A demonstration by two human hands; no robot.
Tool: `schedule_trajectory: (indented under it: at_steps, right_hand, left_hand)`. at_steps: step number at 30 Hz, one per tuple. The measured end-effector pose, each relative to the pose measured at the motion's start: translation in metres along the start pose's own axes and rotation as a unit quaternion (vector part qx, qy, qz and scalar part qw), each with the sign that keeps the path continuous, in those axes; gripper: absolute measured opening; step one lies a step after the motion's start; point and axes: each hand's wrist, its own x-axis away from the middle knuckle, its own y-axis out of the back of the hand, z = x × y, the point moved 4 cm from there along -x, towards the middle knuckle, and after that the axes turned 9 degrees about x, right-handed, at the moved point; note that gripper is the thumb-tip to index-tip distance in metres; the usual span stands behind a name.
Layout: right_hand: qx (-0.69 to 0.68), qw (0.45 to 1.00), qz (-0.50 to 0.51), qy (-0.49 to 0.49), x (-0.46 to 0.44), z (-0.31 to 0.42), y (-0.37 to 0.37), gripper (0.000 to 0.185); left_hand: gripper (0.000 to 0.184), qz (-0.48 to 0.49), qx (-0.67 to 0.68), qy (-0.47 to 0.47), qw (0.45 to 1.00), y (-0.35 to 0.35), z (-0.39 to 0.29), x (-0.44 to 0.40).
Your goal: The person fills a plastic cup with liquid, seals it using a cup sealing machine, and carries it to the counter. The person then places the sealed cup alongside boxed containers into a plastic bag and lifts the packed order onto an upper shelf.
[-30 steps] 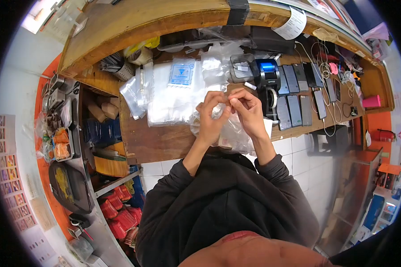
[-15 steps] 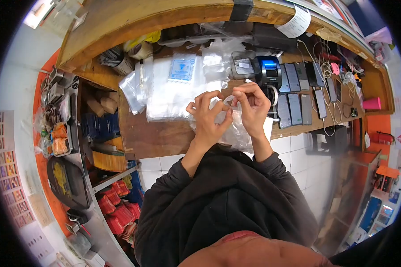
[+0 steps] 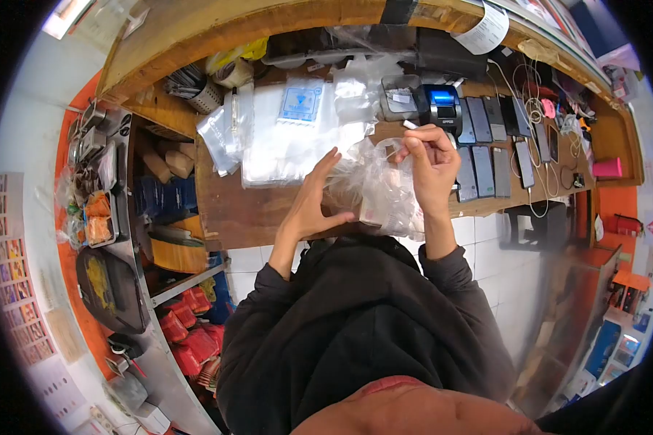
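A clear plastic bag [image 3: 384,188] with pale contents stands at the front edge of the wooden table. My right hand [image 3: 435,167] is closed in a pinch at the upper right of the bag, on its gathered plastic. On the bag's left side my left hand [image 3: 313,199] is open, thumb and fingers apart, with nothing in it. Behind the left hand lies a stack of clear plastic sleeves [image 3: 268,156] with a blue-printed packet [image 3: 300,101] on top. What the bag contains is blurred by the plastic.
A label printer [image 3: 442,109] and a clear plastic tub [image 3: 399,98] stand behind my right hand. Several phones [image 3: 480,170] lie in rows to the right, with white charging cables [image 3: 533,109] among them. A wooden shelf edge [image 3: 268,47] arches above the table.
My hands were close together at the top of the bag, both pinching. The left has moved left and down and opened; the right has moved slightly right, still pinched. More of the bag shows.
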Motion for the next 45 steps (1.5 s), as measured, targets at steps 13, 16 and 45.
schedule_trajectory:
  at_steps: [13,16,45]
  right_hand:
    - [0.642,0.732,0.216,0.071,0.100,-0.040,0.051,0.065]
    - [0.581,0.793,0.177,0.037,0.094,-0.054,0.045,0.037]
    - [0.406,0.812,-0.395,0.142,-0.144,-0.025,0.104,0.057]
  left_hand:
    - [0.074,0.063,-0.121,-0.063,0.989,-0.009,0.050,0.007]
    - [0.073,0.055,-0.048,-0.007,0.997,0.002,0.052,0.024]
    - [0.105,-0.374,-0.129,0.106,0.912,0.111,0.051,0.142]
